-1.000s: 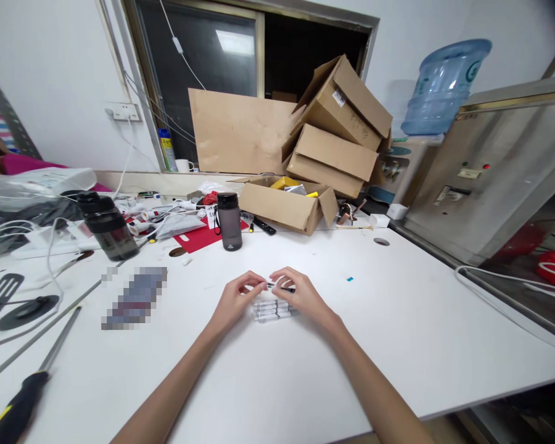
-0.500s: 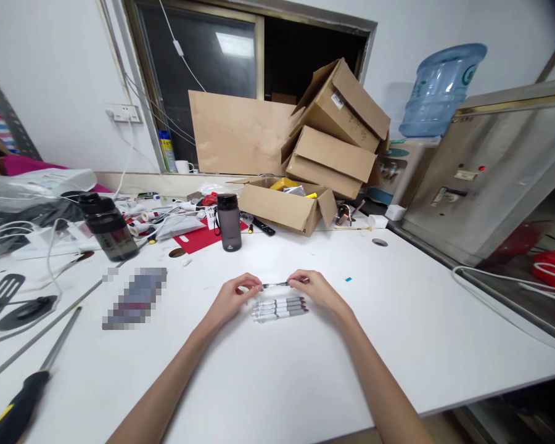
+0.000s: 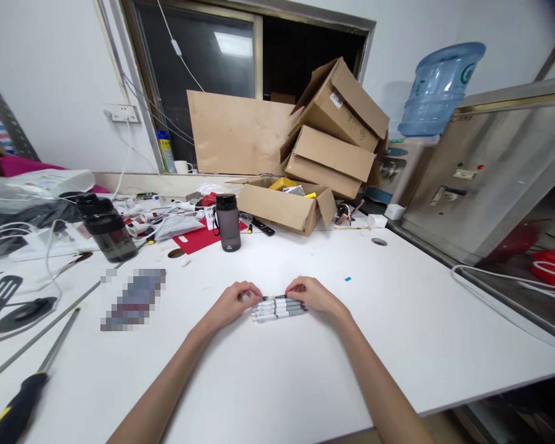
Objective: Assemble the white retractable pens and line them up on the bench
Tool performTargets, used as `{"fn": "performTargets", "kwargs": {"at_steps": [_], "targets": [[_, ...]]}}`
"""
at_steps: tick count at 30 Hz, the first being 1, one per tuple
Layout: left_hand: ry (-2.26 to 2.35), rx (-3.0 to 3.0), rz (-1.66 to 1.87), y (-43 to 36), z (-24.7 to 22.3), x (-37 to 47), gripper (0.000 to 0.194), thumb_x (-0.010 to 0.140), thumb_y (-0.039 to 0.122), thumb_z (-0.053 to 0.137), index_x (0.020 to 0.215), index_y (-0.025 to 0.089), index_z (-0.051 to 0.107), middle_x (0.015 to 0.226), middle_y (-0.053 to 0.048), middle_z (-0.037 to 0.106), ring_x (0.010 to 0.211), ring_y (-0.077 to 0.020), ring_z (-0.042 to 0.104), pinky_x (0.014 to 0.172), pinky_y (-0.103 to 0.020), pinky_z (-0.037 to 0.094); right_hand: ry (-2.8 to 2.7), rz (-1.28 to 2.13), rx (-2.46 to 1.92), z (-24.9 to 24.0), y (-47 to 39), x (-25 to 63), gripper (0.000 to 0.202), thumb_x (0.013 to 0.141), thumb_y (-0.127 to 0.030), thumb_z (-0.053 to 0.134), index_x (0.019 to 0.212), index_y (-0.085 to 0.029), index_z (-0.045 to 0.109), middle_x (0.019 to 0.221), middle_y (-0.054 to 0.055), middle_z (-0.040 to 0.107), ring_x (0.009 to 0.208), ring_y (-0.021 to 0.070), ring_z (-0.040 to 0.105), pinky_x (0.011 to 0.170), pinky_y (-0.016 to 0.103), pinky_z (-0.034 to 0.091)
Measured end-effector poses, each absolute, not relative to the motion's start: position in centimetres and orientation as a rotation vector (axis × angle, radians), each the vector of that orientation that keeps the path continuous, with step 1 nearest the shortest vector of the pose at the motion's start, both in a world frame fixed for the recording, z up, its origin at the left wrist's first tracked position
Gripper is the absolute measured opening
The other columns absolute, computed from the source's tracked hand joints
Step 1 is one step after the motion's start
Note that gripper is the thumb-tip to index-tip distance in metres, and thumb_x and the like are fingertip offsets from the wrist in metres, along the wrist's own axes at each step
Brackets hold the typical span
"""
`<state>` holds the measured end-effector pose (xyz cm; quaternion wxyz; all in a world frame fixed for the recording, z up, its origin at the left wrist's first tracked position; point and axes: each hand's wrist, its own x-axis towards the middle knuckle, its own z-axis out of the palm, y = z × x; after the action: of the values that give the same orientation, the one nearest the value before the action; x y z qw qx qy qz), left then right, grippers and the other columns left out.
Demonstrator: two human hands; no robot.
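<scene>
Between my two hands a dark pen (image 3: pixel 274 297) lies crosswise, one end in each hand's fingertips. My left hand (image 3: pixel 237 301) pinches its left end, and my right hand (image 3: pixel 311 293) closes on its right end. Right against its near side is a row of several white and grey pens (image 3: pixel 280 311), lying side by side on the white table (image 3: pixel 277 376). The fingers partly cover both ends of the dark pen and the upper corners of the row.
A dark water bottle (image 3: pixel 228 223) stands beyond my hands, beside an open cardboard box (image 3: pixel 277 206). Another bottle (image 3: pixel 106 227) and a pixelated flat object (image 3: pixel 136 300) are to the left. A screwdriver (image 3: pixel 32 385) lies near left; a blue scrap (image 3: pixel 348 279) lies right.
Both hands have moved nearer to me, bringing the dark pen from just beyond the row up against its far side. The pens in the row have stayed in place.
</scene>
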<state>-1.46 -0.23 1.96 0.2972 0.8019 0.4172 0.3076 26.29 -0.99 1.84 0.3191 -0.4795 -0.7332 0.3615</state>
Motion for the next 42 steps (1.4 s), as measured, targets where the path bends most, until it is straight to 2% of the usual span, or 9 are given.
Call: {"fn": "performTargets", "kwargs": {"at_steps": [10,15,21,26,33,38,42], "targets": [[1.118,2.082,0.789,0.1,1.5,-1.5,0.032,0.090,0.049,0.059,0.093,0.023,0.077,0.093,-0.005,0.074,0.087,-0.0241,0.061,0.078,-0.034,0.046,-1.919,0.951,-1.241,2.0,-1.1,26.0,0.019,0.085,-0.032,0.062,0.088,-0.020,0.077,0.090,0.004,0.073,0.077,0.0181,0.063,0.068,0.028,0.048],[1.103,2.001,0.829,0.1,1.6,-1.6,0.036,0.094,0.049,0.050,0.091,0.023,0.075,0.098,-0.005,0.074,0.095,-0.0256,0.064,0.088,-0.035,0.047,-1.793,0.962,-1.234,1.7,-0.8,26.1,0.027,0.090,-0.039,0.056,0.087,-0.018,0.073,0.088,0.003,0.071,0.084,0.0195,0.063,0.076,0.030,0.047],[1.226,1.894,0.960,-0.1,1.4,-1.6,0.046,0.097,0.052,0.041,0.091,0.021,0.074,0.096,-0.006,0.074,0.093,-0.0257,0.063,0.093,-0.038,0.047,-1.561,0.911,-1.276,-0.2,0.3,26.1,0.037,0.091,-0.046,0.050,0.092,-0.016,0.072,0.082,0.005,0.069,0.083,0.0201,0.064,0.080,0.031,0.047],[1.263,1.730,1.057,-0.9,1.2,0.3,0.042,0.096,0.052,0.043,0.099,0.021,0.071,0.111,-0.008,0.073,0.111,-0.0287,0.062,0.106,-0.043,0.041,-1.502,0.810,-1.298,-1.2,-0.6,24.6,0.038,0.093,-0.049,0.046,0.092,-0.020,0.070,0.094,0.007,0.073,0.092,0.0232,0.065,0.088,0.036,0.048],[1.244,1.583,1.116,-2.1,-0.4,4.0,0.041,0.097,0.049,0.048,0.123,0.021,0.063,0.139,-0.013,0.061,0.133,-0.0280,0.051,0.115,-0.043,0.032,-1.508,0.693,-1.271,-1.5,-1.1,22.9,0.038,0.095,-0.049,0.043,0.094,-0.022,0.069,0.103,0.008,0.074,0.102,0.0247,0.066,0.097,0.039,0.046],[1.236,1.514,1.179,-2.3,-0.8,4.7,0.041,0.098,0.048,0.049,0.127,0.021,0.059,0.144,-0.014,0.057,0.138,-0.0275,0.047,0.118,-0.043,0.029,-1.456,0.706,-1.253,-2.2,-0.6,22.0,0.035,0.093,-0.048,0.046,0.097,-0.022,0.070,0.105,0.007,0.075,0.102,0.0236,0.066,0.098,0.038,0.047],[1.227,1.418,1.249,-2.1,-0.9,4.9,0.039,0.099,0.044,0.045,0.125,0.021,0.061,0.144,-0.012,0.059,0.139,-0.0263,0.048,0.118,-0.042,0.030,-1.309,0.760,-1.227,-2.7,-0.3,22.0,0.031,0.089,-0.041,0.050,0.099,-0.021,0.071,0.109,0.009,0.075,0.107,0.0250,0.067,0.101,0.040,0.046]]}}
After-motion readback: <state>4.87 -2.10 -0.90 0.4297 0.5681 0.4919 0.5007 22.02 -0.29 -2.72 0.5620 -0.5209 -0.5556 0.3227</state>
